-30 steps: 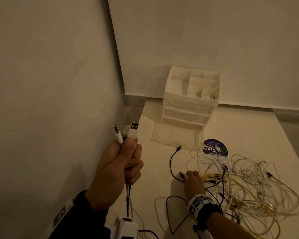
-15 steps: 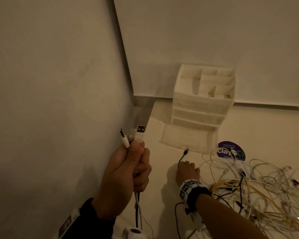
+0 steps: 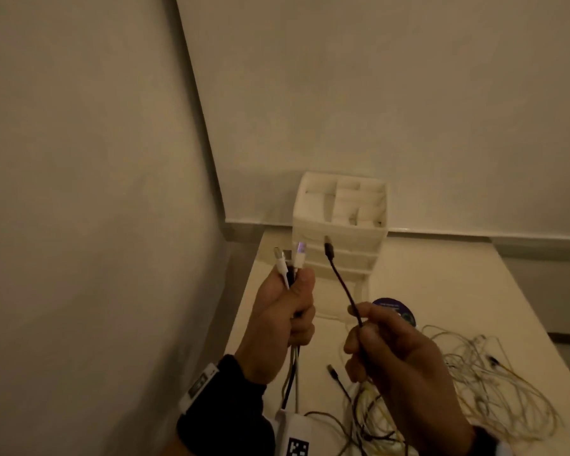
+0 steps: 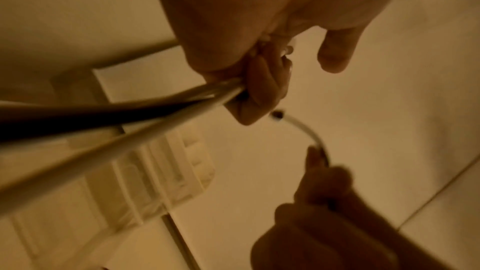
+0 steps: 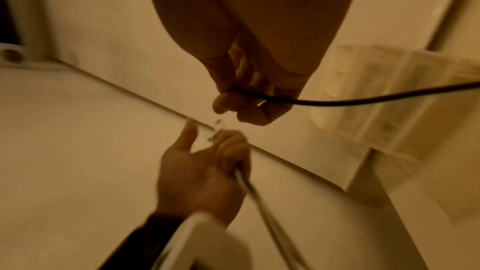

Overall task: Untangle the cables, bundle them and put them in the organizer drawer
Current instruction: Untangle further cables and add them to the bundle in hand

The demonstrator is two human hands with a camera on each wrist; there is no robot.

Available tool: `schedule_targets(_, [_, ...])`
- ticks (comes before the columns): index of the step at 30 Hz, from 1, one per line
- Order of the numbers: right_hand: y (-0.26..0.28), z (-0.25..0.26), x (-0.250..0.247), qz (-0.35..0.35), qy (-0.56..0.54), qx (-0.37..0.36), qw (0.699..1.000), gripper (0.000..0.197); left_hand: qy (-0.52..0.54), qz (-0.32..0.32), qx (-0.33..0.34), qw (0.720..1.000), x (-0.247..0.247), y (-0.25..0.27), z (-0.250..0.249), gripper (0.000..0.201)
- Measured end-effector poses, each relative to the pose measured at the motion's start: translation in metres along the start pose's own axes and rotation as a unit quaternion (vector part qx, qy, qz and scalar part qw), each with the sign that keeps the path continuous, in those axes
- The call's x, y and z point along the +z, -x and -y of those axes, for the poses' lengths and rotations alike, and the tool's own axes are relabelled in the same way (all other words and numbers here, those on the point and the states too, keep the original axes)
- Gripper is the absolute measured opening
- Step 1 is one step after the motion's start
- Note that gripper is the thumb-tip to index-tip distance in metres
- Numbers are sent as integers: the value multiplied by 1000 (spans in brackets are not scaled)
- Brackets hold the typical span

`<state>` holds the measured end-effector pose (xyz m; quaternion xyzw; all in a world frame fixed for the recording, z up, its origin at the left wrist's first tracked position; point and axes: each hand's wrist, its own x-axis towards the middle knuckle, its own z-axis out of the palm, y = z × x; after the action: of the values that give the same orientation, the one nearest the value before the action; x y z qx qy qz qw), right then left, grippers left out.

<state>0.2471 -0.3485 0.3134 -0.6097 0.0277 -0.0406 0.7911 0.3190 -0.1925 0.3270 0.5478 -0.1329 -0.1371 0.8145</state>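
My left hand [image 3: 285, 311] is raised above the table's left edge and grips several cable ends [image 3: 292, 263], white and black, with their plugs sticking up out of the fist. To its right my right hand [image 3: 375, 343] pinches a thin black cable [image 3: 341, 284] whose plug [image 3: 329, 249] points up. The left wrist view shows the gripped cables [image 4: 155, 108] running out of the curled fingers. In the right wrist view the black cable [image 5: 337, 101] passes through my right fingers. A tangle of white and yellow cables [image 3: 474, 390] lies on the table at the right.
A white organizer [image 3: 339, 232] with open top compartments and drawers stands at the back of the table against the wall; its lowest drawer is hidden behind my hands. A round dark sticker [image 3: 399, 311] lies in front of it. A wall runs close along the left.
My right hand has lifted off the table with the black cable end and now holds it up beside the left hand. The left hand kept its grip and stayed raised.
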Motion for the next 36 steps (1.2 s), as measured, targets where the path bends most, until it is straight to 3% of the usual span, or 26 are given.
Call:
schedule_targets(3, [23, 18, -1, -24, 119, -89, 989, 37, -42, 46, 16, 998, 37, -11, -2, 37])
schedule_targets(6, [35, 23, -10, -41, 177, -109, 977, 48, -78, 63, 28, 995, 74, -17, 0, 34])
schedule_targets(9, [46, 26, -26, -78, 184, -102, 975, 44, -64, 91, 25, 994, 101, -20, 6, 35])
schedule_targets(13, [58, 29, -46, -100, 206, -82, 970, 21, -51, 109, 27, 992, 117, -22, 5, 39])
schedule_targets(15, [61, 24, -59, -68, 250, -65, 964, 13, -43, 94, 24, 994, 117, -26, -4, 39])
schedule_targets(18, [61, 2, -86, -10, 328, -8, 945, 20, -25, 50, 52, 997, 103, -41, -31, 35])
schedule_targets(23, [63, -25, -137, -39, 276, 53, 959, 29, -70, -6, 125, 990, 63, -55, -74, 35])
schedule_targets(25, [61, -25, -146, -69, 257, 56, 962, 34, -131, -20, 161, 978, 55, -47, -72, 29])
schedule_targets(27, [55, -18, -148, -100, 246, 33, 963, 39, -258, -26, 187, 948, 58, -35, -56, 15])
schedule_targets(28, [51, -11, -147, -111, 232, 14, 966, 41, -323, -7, 185, 928, 62, -30, -44, 7])
schedule_targets(32, [33, 24, -127, -73, 238, -79, 965, 43, -475, 116, 123, 864, 100, -11, 5, 21])
schedule_targets(36, [19, 48, -116, -17, 146, -82, 986, 43, -437, 143, 123, 880, 126, -13, 27, 8])
